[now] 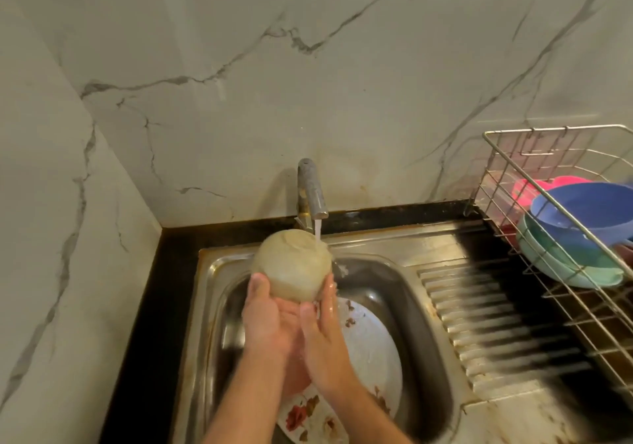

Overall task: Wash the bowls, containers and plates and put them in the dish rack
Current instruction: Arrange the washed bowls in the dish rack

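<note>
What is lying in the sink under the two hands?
A white plate with a flower pattern lies in the sink. The left hand, right hand and forearms cover its middle, so anything there is hidden.

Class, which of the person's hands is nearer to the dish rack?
Right. The right hand holds the cream bowl on the side toward the dish rack; the left hand is farther away.

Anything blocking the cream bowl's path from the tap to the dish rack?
Nothing visible. The cream bowl is held over the sink; only the bare drainboard lies between it and the dish rack, which holds bowls.
</note>
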